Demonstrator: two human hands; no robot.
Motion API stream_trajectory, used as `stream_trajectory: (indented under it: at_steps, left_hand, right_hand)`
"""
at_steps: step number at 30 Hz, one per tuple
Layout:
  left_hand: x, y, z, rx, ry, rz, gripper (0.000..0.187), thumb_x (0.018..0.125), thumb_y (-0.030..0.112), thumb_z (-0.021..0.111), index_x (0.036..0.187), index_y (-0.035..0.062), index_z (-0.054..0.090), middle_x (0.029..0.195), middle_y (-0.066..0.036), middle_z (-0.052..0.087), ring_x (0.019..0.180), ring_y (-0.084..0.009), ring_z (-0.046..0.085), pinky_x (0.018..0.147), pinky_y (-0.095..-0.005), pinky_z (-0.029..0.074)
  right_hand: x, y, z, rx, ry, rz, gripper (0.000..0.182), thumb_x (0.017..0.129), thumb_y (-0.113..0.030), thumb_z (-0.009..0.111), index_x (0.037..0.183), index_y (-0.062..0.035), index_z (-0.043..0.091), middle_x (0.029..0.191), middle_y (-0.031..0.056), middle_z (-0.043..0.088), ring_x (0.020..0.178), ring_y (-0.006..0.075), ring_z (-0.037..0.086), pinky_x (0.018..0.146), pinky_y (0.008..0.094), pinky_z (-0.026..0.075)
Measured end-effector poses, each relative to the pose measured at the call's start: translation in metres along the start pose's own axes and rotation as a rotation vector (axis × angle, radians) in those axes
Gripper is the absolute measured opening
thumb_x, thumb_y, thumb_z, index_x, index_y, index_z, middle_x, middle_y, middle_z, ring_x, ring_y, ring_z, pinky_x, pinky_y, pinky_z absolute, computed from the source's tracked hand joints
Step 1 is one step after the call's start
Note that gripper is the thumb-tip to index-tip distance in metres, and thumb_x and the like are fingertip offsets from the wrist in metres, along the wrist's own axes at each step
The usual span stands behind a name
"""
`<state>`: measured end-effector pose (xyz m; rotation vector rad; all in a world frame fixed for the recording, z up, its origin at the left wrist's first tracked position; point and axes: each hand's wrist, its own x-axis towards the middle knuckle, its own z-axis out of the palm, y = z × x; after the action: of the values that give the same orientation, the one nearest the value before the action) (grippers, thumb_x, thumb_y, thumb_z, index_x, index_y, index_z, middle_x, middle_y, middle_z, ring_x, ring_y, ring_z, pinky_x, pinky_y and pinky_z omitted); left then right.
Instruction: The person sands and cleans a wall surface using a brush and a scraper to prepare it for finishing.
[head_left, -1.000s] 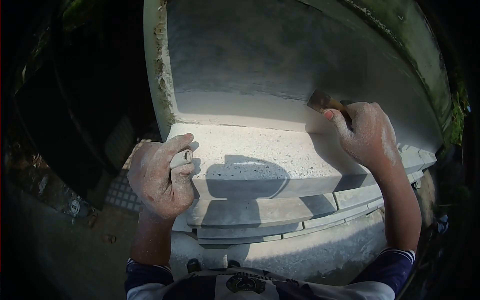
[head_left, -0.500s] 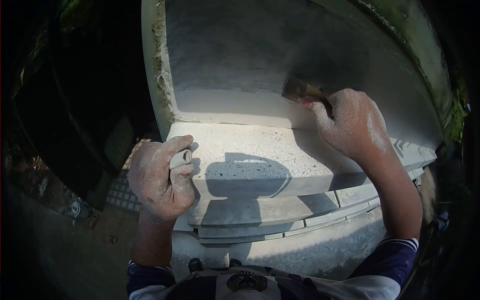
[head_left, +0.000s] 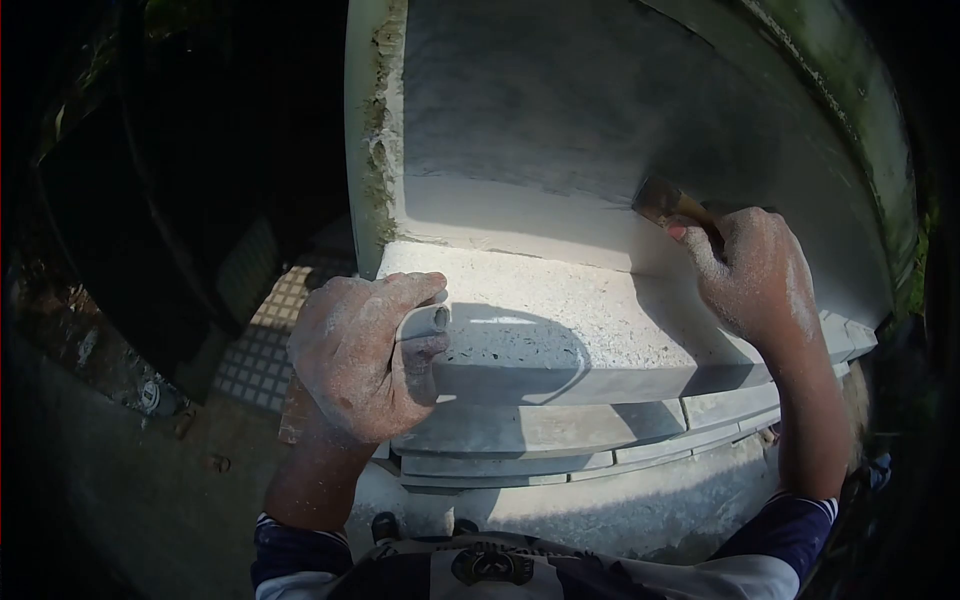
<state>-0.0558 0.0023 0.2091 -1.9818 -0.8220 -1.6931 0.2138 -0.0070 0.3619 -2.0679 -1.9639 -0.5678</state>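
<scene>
My right hand (head_left: pixel 755 275) is closed round the wooden handle of a putty knife (head_left: pixel 657 200). Its wide, flat end lies at the grey wall (head_left: pixel 520 130), just above the pale lower band; whether it touches cannot be made out. My left hand (head_left: pixel 365 355) is wrapped round the pale, rounded handle (head_left: pixel 425 320) of another tool. Part of a flat brownish edge shows behind that wrist, while most of the tool is hidden by the hand. Whitish dust coats both hands. The left one hovers by the near left end of a speckled white ledge (head_left: pixel 520 300).
Below the ledge are stepped grey slabs (head_left: pixel 540 430). A rough-edged pillar (head_left: pixel 375 150) bounds the wall at left, and a curved mossy rim (head_left: pixel 830 90) at right. Patterned tiles (head_left: pixel 262 355) lie on the ground at left, near a dark opening.
The view has shifted, so wall and ledge sit further right. My right hand and the putty knife appear further right and slightly lower; my left hand has turned, still gripping its handle.
</scene>
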Motion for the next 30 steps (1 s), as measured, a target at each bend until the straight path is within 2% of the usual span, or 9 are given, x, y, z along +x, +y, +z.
stream_trajectory:
  at_steps: [3,6,12,15,18,19,21,25,30]
  left_hand:
    - [-0.005,-0.003,0.003,-0.032,0.029,-0.025,0.028,0.102,0.021,0.059,0.104,-0.0043,0.072,0.088,-0.014,0.074,0.074,-0.0216,0.066,0.072,-0.0341,0.053]
    - [-0.004,-0.003,0.006,-0.057,0.055,-0.028,0.027,0.102,0.02,0.057,0.104,-0.0037,0.072,0.087,-0.013,0.074,0.074,-0.0214,0.065,0.072,-0.0333,0.053]
    - [-0.004,0.002,0.005,-0.049,0.039,-0.085,0.03,0.103,0.022,0.057,0.104,-0.0039,0.072,0.084,-0.012,0.072,0.075,-0.0215,0.066,0.074,-0.0328,0.055]
    - [-0.006,0.002,0.006,-0.093,0.035,-0.103,0.029,0.103,0.021,0.057,0.105,-0.0044,0.071,0.084,-0.013,0.072,0.076,-0.021,0.067,0.071,-0.0318,0.055]
    - [-0.003,-0.003,0.004,-0.001,0.019,0.009,0.03,0.104,0.023,0.057,0.105,-0.0041,0.071,0.084,-0.013,0.072,0.076,-0.02,0.067,0.068,-0.0301,0.055]
    - [-0.004,-0.003,0.004,0.001,0.029,-0.031,0.025,0.093,0.017,0.061,0.104,-0.0021,0.072,0.086,-0.013,0.073,0.075,-0.0217,0.067,0.067,-0.0324,0.055]
    - [-0.006,0.002,0.004,-0.013,0.027,-0.105,0.032,0.071,0.006,0.067,0.102,0.002,0.075,0.088,-0.011,0.075,0.074,-0.025,0.069,0.067,-0.037,0.055]
    - [-0.004,-0.001,0.004,-0.033,0.041,-0.06,0.033,0.07,0.006,0.068,0.102,0.0026,0.075,0.088,-0.011,0.074,0.075,-0.0253,0.069,0.067,-0.0376,0.054]
    - [-0.002,0.001,0.001,-0.003,0.001,-0.064,0.036,0.07,0.015,0.078,0.103,0.0044,0.075,0.089,-0.011,0.074,0.074,-0.0246,0.069,0.067,-0.0374,0.054]
  right_hand:
    - [0.0,-0.01,0.012,-0.05,0.163,-0.093,0.035,0.094,-0.028,0.065,0.09,0.0032,0.079,0.062,0.0193,0.068,0.059,0.0318,0.07,0.067,0.0419,0.058]
    - [-0.003,-0.014,-0.001,0.028,-0.023,-0.027,0.033,0.093,-0.026,0.065,0.09,0.0036,0.078,0.064,0.0199,0.068,0.06,0.0328,0.07,0.068,0.0427,0.058]
    - [-0.002,-0.014,0.013,0.007,0.147,-0.11,0.034,0.095,-0.026,0.063,0.087,0.0029,0.078,0.062,0.0193,0.068,0.06,0.0318,0.071,0.067,0.0435,0.058]
    - [-0.002,-0.018,0.003,0.053,-0.026,0.001,0.034,0.095,-0.026,0.063,0.087,0.0036,0.077,0.065,0.0204,0.069,0.063,0.0328,0.072,0.069,0.0439,0.059]
    - [-0.003,-0.005,0.0,0.127,0.03,-0.029,0.035,0.095,-0.026,0.061,0.089,0.0042,0.077,0.067,0.0211,0.069,0.065,0.0346,0.072,0.072,0.0447,0.06]
    - [-0.001,-0.011,0.002,0.097,0.054,-0.057,0.035,0.096,-0.026,0.061,0.088,0.0039,0.077,0.066,0.0209,0.069,0.064,0.0342,0.072,0.071,0.0444,0.06]
    - [-0.002,-0.029,0.005,0.042,0.087,-0.088,0.035,0.096,-0.026,0.06,0.088,0.0033,0.078,0.064,0.0205,0.068,0.063,0.0334,0.072,0.07,0.0438,0.06]
    - [-0.003,-0.035,-0.012,0.046,-0.131,0.004,0.036,0.096,-0.028,0.06,0.089,0.0035,0.077,0.069,0.0218,0.07,0.068,0.0343,0.073,0.072,0.0445,0.06]
    - [0.004,-0.026,0.005,0.045,0.074,-0.079,0.036,0.097,-0.027,0.061,0.088,0.0031,0.078,0.065,0.0207,0.068,0.063,0.032,0.071,0.069,0.0432,0.059]
